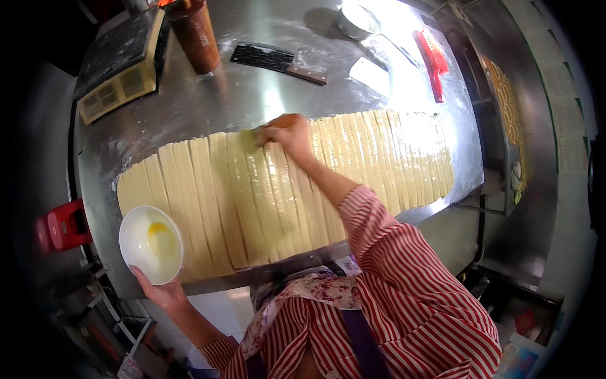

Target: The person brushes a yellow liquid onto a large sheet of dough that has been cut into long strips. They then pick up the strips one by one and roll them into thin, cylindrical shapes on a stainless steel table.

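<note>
My left hand [163, 290] grips a white bowl [134, 243] from below, over the near left corner of the dough. A little yellow liquid, like oil, lies in its bottom. My right hand [291, 138] is closed around the brown handle of a brush, its pale bristles [250, 140] smeared by motion near the far edge of the dough. Beneath both hands spreads a long sheet of dough [189, 208] cut into many narrow strips side by side. Strips from the middle to the right look glossy; those at the left look duller.
Along the table's far side are a box-shaped scale [120, 63], a tall brown container [194, 39], a cleaver [278, 61], a white scraper [371, 76], a long-handled metal pan [358, 22] and a red brush [433, 60]. A red stool [68, 225] stands left; trayed dough pieces [503, 95] lie right.
</note>
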{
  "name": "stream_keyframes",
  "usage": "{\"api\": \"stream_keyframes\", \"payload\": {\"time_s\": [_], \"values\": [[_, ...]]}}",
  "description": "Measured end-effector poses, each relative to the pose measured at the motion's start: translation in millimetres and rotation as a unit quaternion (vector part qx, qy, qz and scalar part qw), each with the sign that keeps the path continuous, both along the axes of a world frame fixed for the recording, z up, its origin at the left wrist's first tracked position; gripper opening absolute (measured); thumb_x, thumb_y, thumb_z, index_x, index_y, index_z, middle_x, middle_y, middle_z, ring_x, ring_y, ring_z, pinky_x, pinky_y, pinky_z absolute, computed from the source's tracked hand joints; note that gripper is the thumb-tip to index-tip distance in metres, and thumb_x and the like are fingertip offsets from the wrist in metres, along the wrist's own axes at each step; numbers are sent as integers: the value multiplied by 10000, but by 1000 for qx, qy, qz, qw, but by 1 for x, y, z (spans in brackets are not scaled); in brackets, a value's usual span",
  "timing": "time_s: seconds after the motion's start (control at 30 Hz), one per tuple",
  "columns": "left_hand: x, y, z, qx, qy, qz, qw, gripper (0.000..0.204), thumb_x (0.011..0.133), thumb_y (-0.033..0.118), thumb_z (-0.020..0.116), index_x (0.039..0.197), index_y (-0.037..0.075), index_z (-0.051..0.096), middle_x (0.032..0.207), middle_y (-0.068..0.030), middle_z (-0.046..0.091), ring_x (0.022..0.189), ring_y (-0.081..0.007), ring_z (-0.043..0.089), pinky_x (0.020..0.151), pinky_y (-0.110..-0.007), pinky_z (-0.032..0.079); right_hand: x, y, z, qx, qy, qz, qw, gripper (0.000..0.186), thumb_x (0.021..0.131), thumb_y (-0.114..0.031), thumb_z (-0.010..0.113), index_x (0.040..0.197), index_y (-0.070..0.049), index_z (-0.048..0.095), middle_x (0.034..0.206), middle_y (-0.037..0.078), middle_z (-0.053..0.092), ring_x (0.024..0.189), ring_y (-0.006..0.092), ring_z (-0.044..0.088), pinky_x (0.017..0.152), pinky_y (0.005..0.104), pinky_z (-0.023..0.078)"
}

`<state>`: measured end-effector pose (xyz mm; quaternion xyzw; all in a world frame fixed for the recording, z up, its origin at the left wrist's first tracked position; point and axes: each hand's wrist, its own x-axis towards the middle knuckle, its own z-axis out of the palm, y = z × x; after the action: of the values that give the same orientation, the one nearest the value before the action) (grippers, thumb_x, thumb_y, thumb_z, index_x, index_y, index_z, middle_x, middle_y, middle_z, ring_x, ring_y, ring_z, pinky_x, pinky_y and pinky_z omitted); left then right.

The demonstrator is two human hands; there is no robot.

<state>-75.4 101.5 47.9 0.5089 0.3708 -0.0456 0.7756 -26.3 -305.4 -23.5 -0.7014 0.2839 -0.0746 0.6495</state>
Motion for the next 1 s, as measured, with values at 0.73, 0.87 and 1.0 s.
{"api": "stream_keyframes", "payload": {"time_s": [0.73,0.87,1.0], "values": [[-124,-185,78,-15,-20,-20,1000,691,940,614,479,1431,138,382,1342,-136,538,1103,-330,609,647,-472,544,-114,-210,69,-405,-176,211,872,237,694,128,560,874,6,656,980,129,697,831,324,649,703,375,533],[-128,-172,68,-24,-10,5,1000,697,941,614,472,1441,140,369,1352,-140,535,1094,-341,618,610,-470,559,-150,-186,46,-423,-84,341,835,202,688,37,548,862,-34,622,862,122,668,732,317,656,659,416,562],[-144,-161,62,-43,-4,11,999,689,944,597,483,1442,135,369,1353,-142,534,1089,-345,624,587,-466,574,-187,-172,108,-238,65,485,839,88,793,-39,626,810,-62,709,803,119,698,654,295,653,630,380,541]]}}
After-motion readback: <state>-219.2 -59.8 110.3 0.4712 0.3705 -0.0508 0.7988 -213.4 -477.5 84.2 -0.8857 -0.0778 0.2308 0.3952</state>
